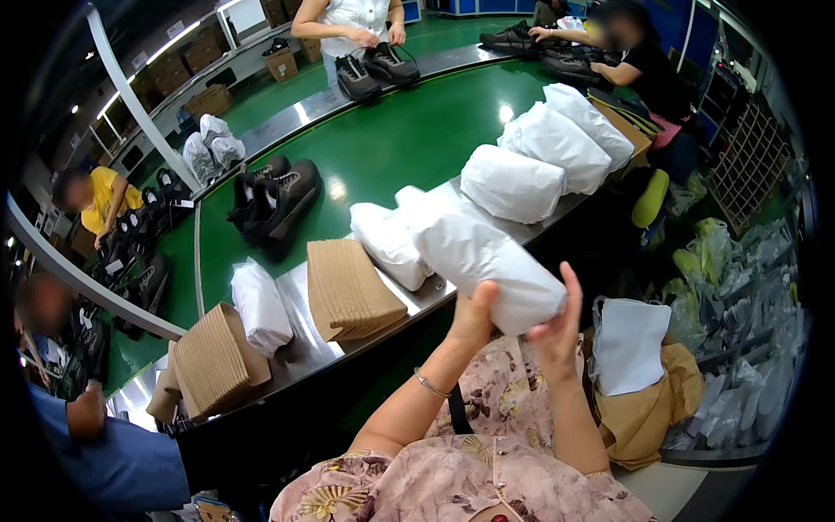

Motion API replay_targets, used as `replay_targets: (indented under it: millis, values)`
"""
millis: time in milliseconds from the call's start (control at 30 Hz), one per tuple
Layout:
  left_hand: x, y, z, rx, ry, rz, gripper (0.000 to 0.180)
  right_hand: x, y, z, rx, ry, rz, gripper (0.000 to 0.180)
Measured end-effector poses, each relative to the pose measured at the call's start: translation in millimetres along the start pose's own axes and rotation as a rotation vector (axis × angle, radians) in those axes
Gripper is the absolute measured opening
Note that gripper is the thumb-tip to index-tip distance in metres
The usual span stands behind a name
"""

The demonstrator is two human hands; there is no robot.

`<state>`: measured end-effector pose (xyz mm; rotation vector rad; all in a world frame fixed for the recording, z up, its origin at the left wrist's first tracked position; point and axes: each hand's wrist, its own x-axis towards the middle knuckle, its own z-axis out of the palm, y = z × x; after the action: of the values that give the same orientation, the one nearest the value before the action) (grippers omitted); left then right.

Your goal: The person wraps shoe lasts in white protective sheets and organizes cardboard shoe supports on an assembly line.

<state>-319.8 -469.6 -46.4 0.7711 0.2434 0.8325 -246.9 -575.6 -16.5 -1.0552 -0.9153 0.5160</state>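
Between my two hands is a white paper-wrapped bundle (487, 252), tilted, with its near end toward me. My left hand (476, 315) grips its near left side, thumb up along the paper. My right hand (559, 324) cups the near right end, its fingers up against it. What is inside the wrapping is hidden. Beyond it, another white bundle (387, 244) lies on the metal edge of the bench, partly covered by the held one. More white bundles (513, 184) lie in a row to the right along that edge.
A green conveyor belt (391, 143) carries a pair of dark shoes (277, 204). Stacks of brown cardboard inserts (348, 291) and a white bundle (261, 306) stand on the metal ledge. Plastic-bagged items (726, 296) and a brown bag with white sheets (632, 346) are at right. Co-workers handle shoes around the belt.
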Motion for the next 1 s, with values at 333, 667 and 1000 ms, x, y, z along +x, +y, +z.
replay_targets:
  millis: [333, 667, 1000]
  values:
    - [7.2, 90.3, 4.2, 1.132, 0.315, 0.7, 0.095, 27.9, 31.7, 33.4, -0.456, 0.233, -0.219, 0.078]
    - [134.4, 168.1, -104.1, 1.32, 0.244, 0.125, 0.043, 79.9, 86.4, 109.0, -0.658, 0.183, -0.329, 0.079]
    - [149.2, 137.4, -177.7, 1.575, 0.161, -0.214, 0.068, 61.2, 149.2, 129.6, -0.736, 0.12, -0.096, 0.082]
